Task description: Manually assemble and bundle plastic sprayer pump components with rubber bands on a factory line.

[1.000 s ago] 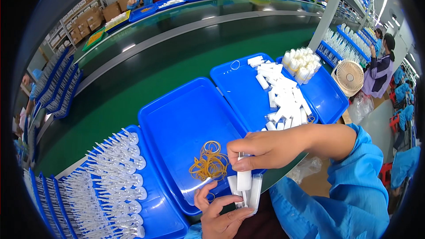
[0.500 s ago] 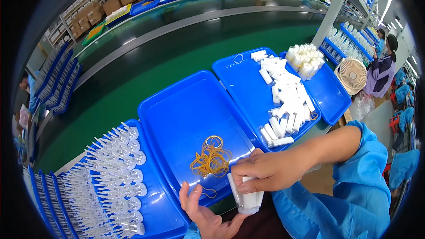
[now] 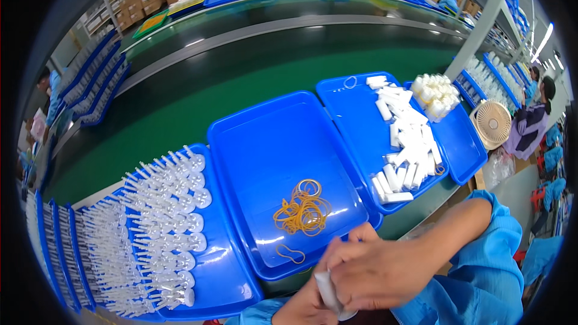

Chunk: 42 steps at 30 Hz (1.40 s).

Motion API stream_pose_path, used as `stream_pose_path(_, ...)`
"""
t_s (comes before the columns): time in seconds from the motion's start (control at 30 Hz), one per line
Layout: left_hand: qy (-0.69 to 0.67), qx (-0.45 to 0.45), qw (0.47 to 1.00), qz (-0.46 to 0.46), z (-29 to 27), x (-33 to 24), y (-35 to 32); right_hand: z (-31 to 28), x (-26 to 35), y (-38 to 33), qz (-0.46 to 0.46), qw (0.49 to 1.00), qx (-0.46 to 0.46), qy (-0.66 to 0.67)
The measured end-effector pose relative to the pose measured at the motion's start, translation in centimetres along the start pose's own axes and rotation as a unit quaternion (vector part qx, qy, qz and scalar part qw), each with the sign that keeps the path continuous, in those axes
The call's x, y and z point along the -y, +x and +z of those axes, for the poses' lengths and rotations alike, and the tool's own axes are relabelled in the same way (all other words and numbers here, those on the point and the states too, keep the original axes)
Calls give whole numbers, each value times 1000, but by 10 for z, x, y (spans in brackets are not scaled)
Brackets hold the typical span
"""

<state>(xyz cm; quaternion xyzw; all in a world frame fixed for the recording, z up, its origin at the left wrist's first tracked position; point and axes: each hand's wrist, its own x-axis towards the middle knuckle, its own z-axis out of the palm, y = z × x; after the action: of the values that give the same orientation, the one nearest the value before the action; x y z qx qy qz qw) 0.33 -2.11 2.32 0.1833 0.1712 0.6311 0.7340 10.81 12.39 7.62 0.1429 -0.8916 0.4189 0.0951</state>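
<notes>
My right hand (image 3: 373, 271) is closed around a bundle of white plastic tubes (image 3: 328, 292) at the lower edge of the view. My left hand (image 3: 304, 307) comes up from below and touches the same bundle; most of it is hidden under the right hand. Just beyond the hands a pile of yellow rubber bands (image 3: 301, 207) lies in the middle blue tray (image 3: 253, 144). One loose rubber band (image 3: 291, 254) lies near that tray's front rim.
A left blue tray (image 3: 226, 280) holds several clear syringe-like parts (image 3: 150, 229). A right blue tray (image 3: 349, 114) holds white tubes (image 3: 406, 144); a further tray (image 3: 466, 144) holds white caps (image 3: 433, 93). A green conveyor belt (image 3: 241, 72) runs behind. A small fan (image 3: 492, 123) and other workers are around.
Both hands have drawn down toward the lower edge with the tube bundle, away from the middle tray. The camera has tilted, so the trays sit higher in view.
</notes>
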Motion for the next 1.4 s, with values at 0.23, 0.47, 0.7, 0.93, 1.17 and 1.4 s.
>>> stream_pose_path(0.23,10,-90,995,50,-15,-5,-18,8,-21,14,39,993,-90,-63)
stream_pose_path(0.47,150,-243,941,180,-22,-27,-41,39,-89,52,16,968,17,-250)
stream_pose_path(0.7,223,-316,898,211,-22,-28,-44,46,-101,63,-26,944,93,-315)
stream_pose_path(0.93,245,-343,891,168,-13,-28,-24,15,-48,45,-31,961,-13,-274)
stream_pose_path(1.17,-54,4,998,22,-25,-16,-22,11,-35,12,-17,957,-88,-277)
stream_pose_path(1.4,234,-44,964,118,-24,-16,-6,-2,-27,-17,181,748,-248,589)
